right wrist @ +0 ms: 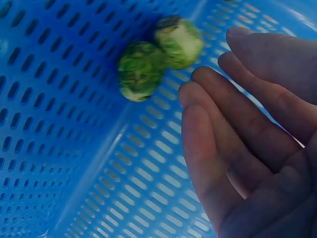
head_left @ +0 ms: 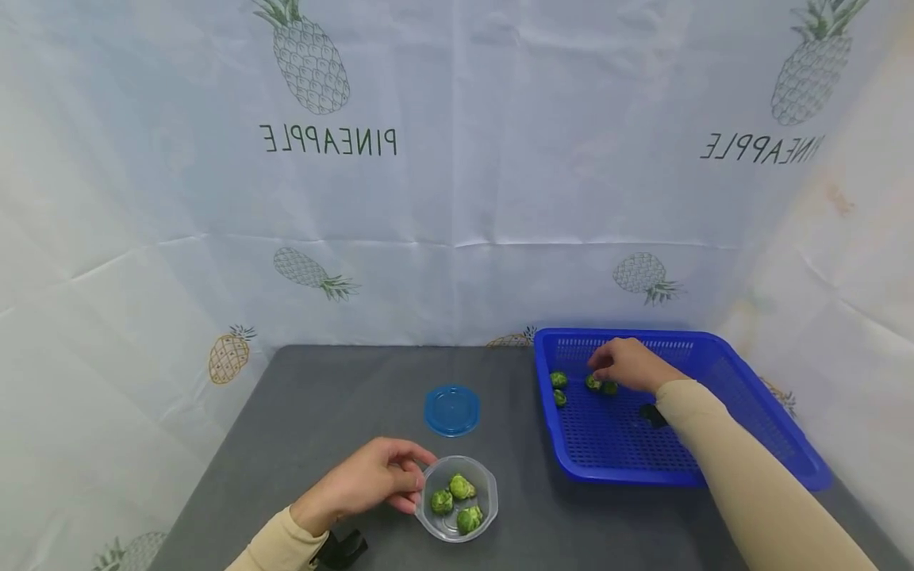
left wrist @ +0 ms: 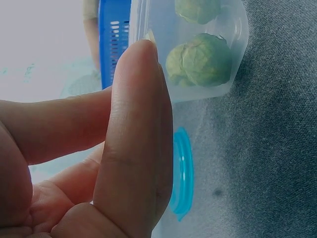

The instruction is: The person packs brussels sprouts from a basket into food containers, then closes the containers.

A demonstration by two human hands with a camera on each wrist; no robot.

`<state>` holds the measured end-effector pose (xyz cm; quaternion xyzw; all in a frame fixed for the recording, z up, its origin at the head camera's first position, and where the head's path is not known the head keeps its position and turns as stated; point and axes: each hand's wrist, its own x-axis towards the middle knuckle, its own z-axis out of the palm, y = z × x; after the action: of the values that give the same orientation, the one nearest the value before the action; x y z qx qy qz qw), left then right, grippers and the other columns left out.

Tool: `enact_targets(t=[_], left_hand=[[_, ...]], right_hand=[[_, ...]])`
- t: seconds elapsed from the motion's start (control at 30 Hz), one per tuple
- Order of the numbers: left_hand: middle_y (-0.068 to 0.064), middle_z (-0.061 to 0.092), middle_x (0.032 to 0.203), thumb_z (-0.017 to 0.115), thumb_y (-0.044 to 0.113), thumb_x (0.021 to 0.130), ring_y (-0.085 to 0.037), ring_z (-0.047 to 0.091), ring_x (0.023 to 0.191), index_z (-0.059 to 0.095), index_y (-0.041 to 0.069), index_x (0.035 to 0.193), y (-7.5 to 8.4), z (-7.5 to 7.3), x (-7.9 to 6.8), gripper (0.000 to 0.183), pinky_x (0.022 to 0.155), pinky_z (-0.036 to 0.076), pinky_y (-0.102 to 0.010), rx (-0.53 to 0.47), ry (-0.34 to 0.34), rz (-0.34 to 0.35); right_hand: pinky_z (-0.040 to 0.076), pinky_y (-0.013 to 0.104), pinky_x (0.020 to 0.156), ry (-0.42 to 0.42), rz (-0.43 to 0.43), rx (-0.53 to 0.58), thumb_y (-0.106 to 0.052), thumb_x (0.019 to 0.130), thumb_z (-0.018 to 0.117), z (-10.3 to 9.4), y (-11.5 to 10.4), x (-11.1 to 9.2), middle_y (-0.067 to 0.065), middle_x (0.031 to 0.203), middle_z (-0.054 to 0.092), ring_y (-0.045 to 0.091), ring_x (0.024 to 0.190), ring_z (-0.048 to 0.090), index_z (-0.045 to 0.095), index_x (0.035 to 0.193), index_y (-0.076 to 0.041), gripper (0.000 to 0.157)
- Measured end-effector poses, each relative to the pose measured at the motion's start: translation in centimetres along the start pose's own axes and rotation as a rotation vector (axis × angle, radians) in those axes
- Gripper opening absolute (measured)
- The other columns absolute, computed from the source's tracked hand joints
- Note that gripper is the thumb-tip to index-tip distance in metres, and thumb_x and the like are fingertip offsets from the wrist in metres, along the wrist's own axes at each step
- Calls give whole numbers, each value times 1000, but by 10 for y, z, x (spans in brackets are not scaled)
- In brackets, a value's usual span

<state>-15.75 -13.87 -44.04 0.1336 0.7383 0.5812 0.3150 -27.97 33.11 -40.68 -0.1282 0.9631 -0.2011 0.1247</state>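
Note:
My left hand [head_left: 378,476] holds the left rim of a clear plastic container [head_left: 489,496] with thumb and fingers. Three Brussels sprouts [head_left: 469,519] lie inside it; the left wrist view shows two of these sprouts [left wrist: 205,59] through the wall. Over the blue basket [head_left: 621,476], my right hand [head_left: 631,365] reaches down with loosely bent fingers and nothing between them. Just beyond its fingertips, two sprouts [right wrist: 141,72] touch each other on the basket floor in the right wrist view. Two more sprouts [head_left: 558,380] lie by the basket's left wall.
A round blue lid [head_left: 452,410] lies on the grey table [head_left: 343,396] behind the container. The basket's raised walls surround the right hand. A pineapple-print curtain [head_left: 457,190] hangs behind and along both sides of the table.

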Motion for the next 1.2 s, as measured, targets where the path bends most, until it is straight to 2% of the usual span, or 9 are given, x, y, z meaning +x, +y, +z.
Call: enact_targets(t=[0.3,0.57,0.97,1.2], left_hand=[[-11,71,98,69,5,102,-16,75,78,70,-3,134,1,1,-3,33,73,70,-33,-5,9,7],[-12,71,98,69,6,103,-17,75,79,70,-2,135,2,1,-4,32,74,70,-33,1,15,6],[-12,71,97,68,4,104,-16,74,78,69,-4,134,1,1,-3,32,73,69,-33,10,6,24],[-12,71,99,68,4,103,-17,74,78,69,-4,135,-1,-1,-2,33,73,69,-34,20,14,31]], right_hand=[[66,54,90,-16,46,-40,-9,94,80,6,-1,14,23,114,79,38,103,76,79,115,5,25],[65,49,84,-3,67,-30,-6,91,82,11,1,15,15,107,79,29,95,75,80,109,-1,19],[63,45,77,21,31,13,-9,91,85,16,7,13,11,103,78,22,88,72,79,106,-4,17],[65,44,79,34,11,28,-12,92,85,10,-6,3,12,110,80,23,93,74,81,113,-3,24]])
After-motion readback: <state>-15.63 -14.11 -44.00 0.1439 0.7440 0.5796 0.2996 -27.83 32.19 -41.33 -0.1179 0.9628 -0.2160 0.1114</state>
